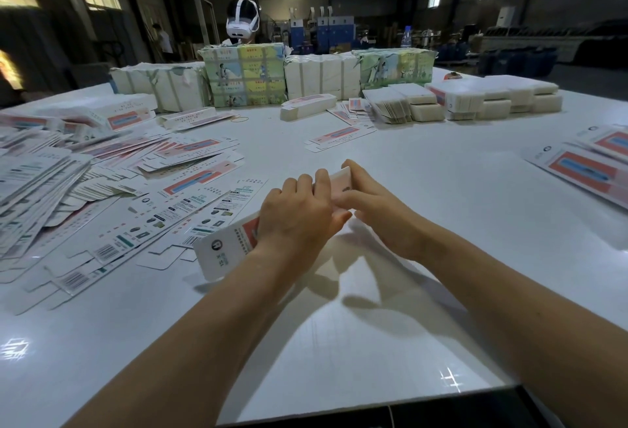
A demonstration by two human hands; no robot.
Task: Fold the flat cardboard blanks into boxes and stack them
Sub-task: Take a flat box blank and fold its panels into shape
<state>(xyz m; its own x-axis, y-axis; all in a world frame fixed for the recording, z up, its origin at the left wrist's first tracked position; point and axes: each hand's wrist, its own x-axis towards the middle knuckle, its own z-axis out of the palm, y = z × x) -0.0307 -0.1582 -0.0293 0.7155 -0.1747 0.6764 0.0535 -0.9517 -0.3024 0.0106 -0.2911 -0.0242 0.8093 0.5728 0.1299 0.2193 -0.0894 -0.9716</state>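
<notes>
A long white box with a red panel (227,246) lies tilted just above the white table (339,342), its near end toward me. My left hand (299,216) grips its middle from above, fingers curled over the far edge. My right hand (367,196) pinches the box's far end, where a pale flap shows between the fingers. Most of the box is hidden under both hands. A wide heap of flat printed blanks (102,169) lies to the left. One folded box (339,138) lies alone further back.
Bundled stacks of blanks (244,77) line the far side, with white stacks (492,97) at the back right. More flat blanks (588,165) sit at the right edge. A person wearing a white headset (242,21) stands behind the bundles. The table's near edge (373,404) is close.
</notes>
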